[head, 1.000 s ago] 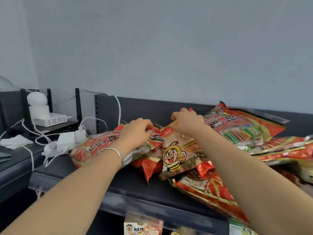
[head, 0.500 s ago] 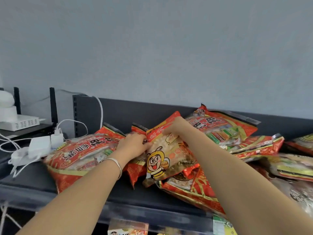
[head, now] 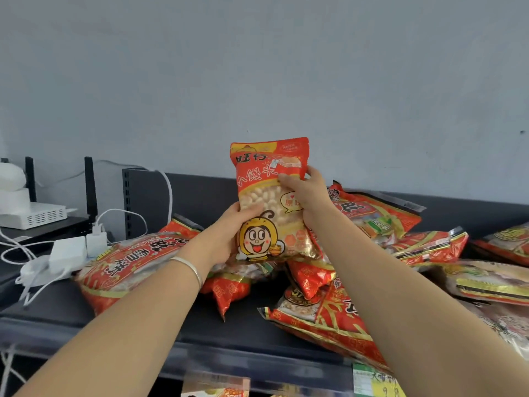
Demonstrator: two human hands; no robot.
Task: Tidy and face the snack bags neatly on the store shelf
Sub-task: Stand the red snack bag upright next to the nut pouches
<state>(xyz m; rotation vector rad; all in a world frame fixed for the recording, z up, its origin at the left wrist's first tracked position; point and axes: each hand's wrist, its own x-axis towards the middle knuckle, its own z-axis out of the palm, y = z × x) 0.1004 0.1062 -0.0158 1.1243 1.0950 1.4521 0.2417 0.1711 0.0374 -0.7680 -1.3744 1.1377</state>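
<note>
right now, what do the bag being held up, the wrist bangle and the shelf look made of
Held bag: glossy plastic film with a clear window showing pale puffs. Bangle: likely silver-toned metal, it glints. Shelf: looks like dark matte painted metal, uncertain.

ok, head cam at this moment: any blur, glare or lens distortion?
Head view: light soft and even, no hard shadows; bee-mascot bag sharp, print readable; mild foil sheen on the gold-edged bag at right; price label at the bottom edge smeared; wide-angle stretch toward the corners.
</note>
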